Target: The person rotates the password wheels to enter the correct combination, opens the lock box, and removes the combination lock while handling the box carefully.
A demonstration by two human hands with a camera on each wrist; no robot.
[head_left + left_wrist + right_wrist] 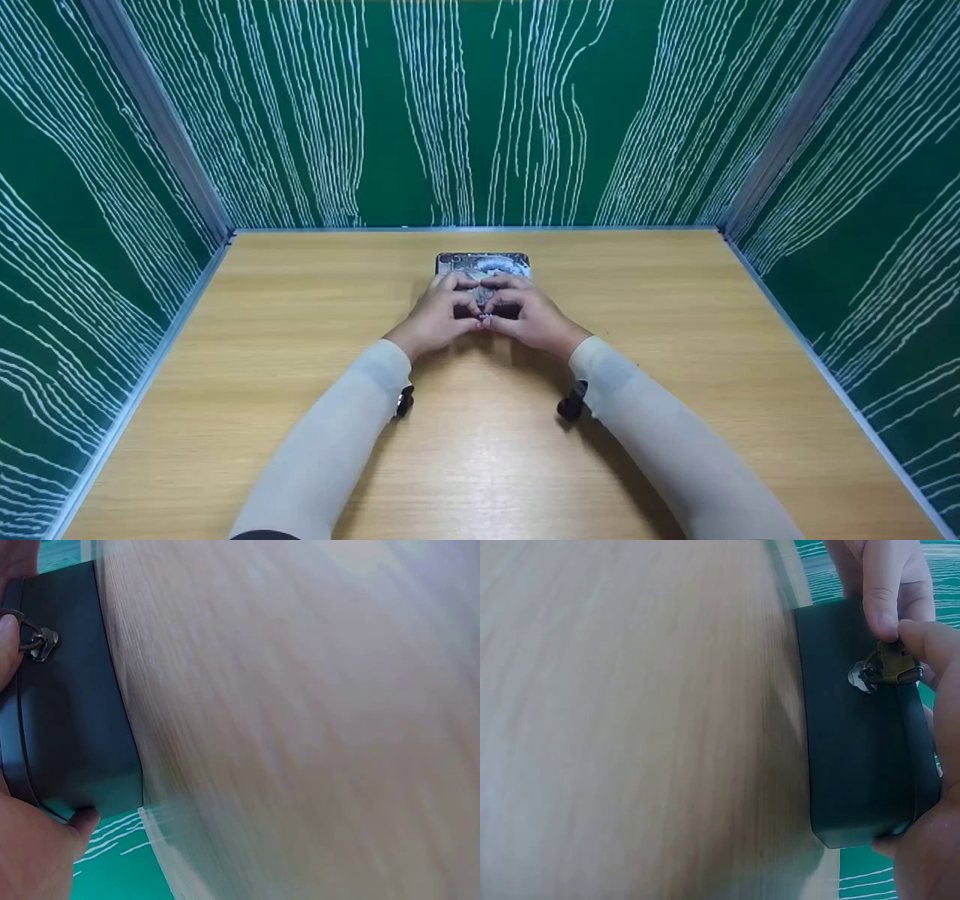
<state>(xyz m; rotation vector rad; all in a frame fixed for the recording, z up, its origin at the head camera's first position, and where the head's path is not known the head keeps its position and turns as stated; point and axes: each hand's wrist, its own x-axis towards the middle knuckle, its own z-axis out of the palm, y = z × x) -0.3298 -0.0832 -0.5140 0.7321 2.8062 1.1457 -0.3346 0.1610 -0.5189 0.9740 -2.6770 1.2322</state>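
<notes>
A small dark box (484, 264) with a printed picture on its lid sits on the table, its lid down. The black front wall carries a metal clasp (895, 664), of which the left wrist view also shows the catch. My left hand (441, 313) grips the box from the left, with its thumb at the clasp. From the other side my right hand (534, 315) holds the box, and its thumb (928, 641) touches the clasp too. The two thumbs nearly meet there. Part of the lid is hidden under the fingers.
The light wood table (480, 450) has a pale metal rim along its sides and back. Green walls (480, 112) with white wavy lines stand at the back, left and right. A small black device (571, 403) sits at the right wrist.
</notes>
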